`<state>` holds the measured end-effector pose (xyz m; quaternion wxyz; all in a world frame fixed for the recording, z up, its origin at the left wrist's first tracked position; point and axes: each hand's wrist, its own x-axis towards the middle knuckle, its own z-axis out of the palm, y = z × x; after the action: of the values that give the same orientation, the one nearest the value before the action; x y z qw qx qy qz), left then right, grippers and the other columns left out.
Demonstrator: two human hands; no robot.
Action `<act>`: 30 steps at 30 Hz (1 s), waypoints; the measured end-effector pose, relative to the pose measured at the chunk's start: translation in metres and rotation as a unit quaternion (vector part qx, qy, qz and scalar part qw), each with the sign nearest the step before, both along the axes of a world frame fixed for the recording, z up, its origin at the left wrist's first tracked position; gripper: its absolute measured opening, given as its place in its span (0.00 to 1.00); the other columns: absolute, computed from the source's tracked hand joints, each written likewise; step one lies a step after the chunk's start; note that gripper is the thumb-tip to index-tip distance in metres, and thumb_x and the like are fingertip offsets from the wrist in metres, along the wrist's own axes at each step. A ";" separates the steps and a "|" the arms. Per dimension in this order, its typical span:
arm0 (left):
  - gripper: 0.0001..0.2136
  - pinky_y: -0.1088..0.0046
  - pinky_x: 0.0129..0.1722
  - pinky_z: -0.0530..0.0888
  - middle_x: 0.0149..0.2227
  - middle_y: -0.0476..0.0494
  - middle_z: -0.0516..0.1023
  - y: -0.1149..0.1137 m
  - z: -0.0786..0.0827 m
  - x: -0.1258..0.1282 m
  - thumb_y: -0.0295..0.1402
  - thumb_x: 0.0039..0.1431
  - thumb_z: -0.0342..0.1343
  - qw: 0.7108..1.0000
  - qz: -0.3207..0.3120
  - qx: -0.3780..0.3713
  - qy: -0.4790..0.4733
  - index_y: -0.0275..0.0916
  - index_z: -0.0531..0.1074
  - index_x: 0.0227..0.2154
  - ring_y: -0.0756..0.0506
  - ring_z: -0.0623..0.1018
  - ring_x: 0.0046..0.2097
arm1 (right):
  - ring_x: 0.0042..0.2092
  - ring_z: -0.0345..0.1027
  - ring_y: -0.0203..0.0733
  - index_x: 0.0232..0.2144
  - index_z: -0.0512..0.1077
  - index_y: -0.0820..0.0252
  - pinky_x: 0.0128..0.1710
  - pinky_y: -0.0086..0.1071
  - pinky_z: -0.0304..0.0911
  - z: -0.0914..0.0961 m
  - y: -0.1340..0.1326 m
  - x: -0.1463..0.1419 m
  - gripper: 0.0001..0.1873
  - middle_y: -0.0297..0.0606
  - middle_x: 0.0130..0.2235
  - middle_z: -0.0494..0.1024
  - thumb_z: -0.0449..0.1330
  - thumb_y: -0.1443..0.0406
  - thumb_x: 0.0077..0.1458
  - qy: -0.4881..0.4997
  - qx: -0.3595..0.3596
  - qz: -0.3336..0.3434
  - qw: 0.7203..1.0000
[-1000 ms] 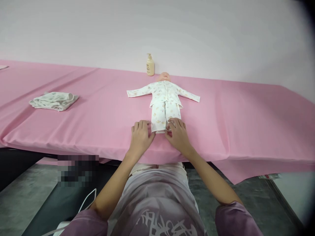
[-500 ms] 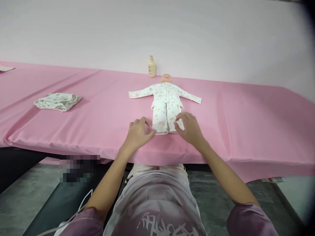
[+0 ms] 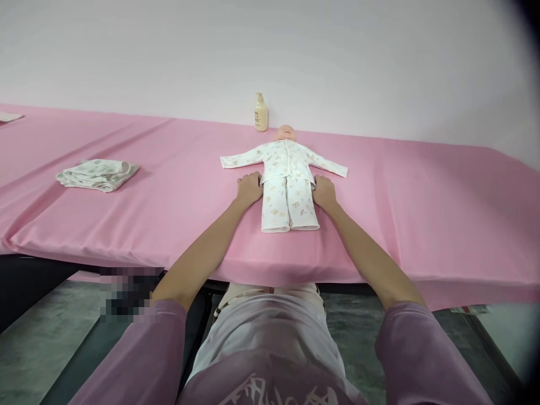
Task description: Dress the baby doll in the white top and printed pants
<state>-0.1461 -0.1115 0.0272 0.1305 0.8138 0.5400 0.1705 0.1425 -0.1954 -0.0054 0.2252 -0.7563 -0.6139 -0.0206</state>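
Note:
A doll (image 3: 286, 133) lies on its back, dressed in a white patterned long-sleeved baby shirt (image 3: 280, 158) and matching baby pants (image 3: 275, 205). Its sleeves stretch out to both sides and the pant legs point toward me. At the left side of the waist, my left hand (image 3: 250, 189) is closed at the corner of the shirt hem. My right hand (image 3: 324, 193) is closed at the opposite hem corner, fingers bent against the cloth. The fingertips of both hands are partly hidden.
A cream pump bottle (image 3: 261, 115) stands behind the doll, by the white wall. Folded patterned cloth (image 3: 99, 175) lies to the left on the pink table cover (image 3: 181, 185). Another pale cloth (image 3: 8, 117) shows at the far left edge.
Both hands have moved up and away from me, from the pant leg ends to the sides of the shirt hem. The pants are now fully in view; the doll lies where it was.

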 end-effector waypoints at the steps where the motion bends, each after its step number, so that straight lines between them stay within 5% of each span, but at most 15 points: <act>1: 0.08 0.49 0.66 0.70 0.55 0.31 0.88 0.000 -0.003 0.000 0.41 0.77 0.57 1.000 0.003 0.007 0.002 0.43 0.73 0.44 0.26 0.82 0.61 | 0.47 0.70 0.60 0.40 0.72 0.57 0.46 0.44 0.61 -0.001 0.000 0.001 0.11 0.58 0.48 0.83 0.56 0.60 0.76 -0.002 -0.004 0.003 1.000; 9: 0.11 0.50 0.60 0.72 0.50 0.32 0.89 -0.008 0.002 -0.011 0.41 0.77 0.56 1.000 0.017 0.018 0.005 0.44 0.73 0.37 0.28 0.84 0.52 | 0.36 0.66 0.49 0.30 0.67 0.54 0.38 0.40 0.53 0.013 -0.010 0.007 0.20 0.49 0.37 0.82 0.55 0.58 0.77 0.002 -0.018 0.014 1.000; 19: 0.05 0.49 0.61 0.74 0.54 0.30 0.86 -0.017 0.004 -0.013 0.34 0.73 0.59 0.996 0.001 0.090 -0.027 0.42 0.74 0.48 0.27 0.82 0.57 | 0.39 0.69 0.53 0.29 0.72 0.57 0.42 0.42 0.50 0.033 -0.026 0.007 0.18 0.51 0.37 0.81 0.54 0.63 0.75 -0.094 -0.047 0.025 0.994; 30: 0.06 0.50 0.61 0.75 0.50 0.35 0.86 -0.017 0.008 -0.020 0.34 0.71 0.63 0.998 -0.023 0.043 -0.029 0.44 0.71 0.42 0.30 0.82 0.55 | 0.38 0.72 0.53 0.25 0.69 0.55 0.37 0.42 0.51 0.046 -0.037 0.013 0.24 0.49 0.36 0.83 0.57 0.55 0.76 -0.095 -0.123 0.054 0.986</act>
<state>-0.1660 -0.1283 0.0348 0.1145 0.8256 0.5093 0.2141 0.1558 -0.2324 0.0405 0.0718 -0.7390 -0.6698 -0.0040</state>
